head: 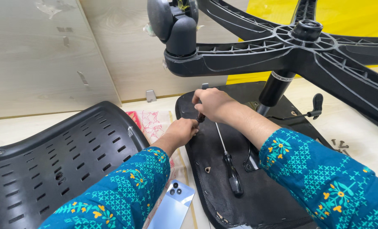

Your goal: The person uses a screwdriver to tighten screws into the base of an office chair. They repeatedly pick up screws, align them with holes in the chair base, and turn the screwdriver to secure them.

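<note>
Both hands work at the upturned chair seat's left edge.

Head view: the right hand (212, 104) is closed on a small dark tool handle (201, 117) over the black seat underside (223, 199); the left hand (181, 130), fingers curled, pinches the seat rim just below. A screwdriver (228, 161) lies loose beside them. The perforated backrest (53, 157) crowds the left, the star base (282, 46) overhangs above.

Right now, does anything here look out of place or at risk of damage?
Yes. A light blue phone lies face down at the edge of the upturned chair seat, close to a loose screwdriver. Several screws lie scattered on the floor at the right.
</note>
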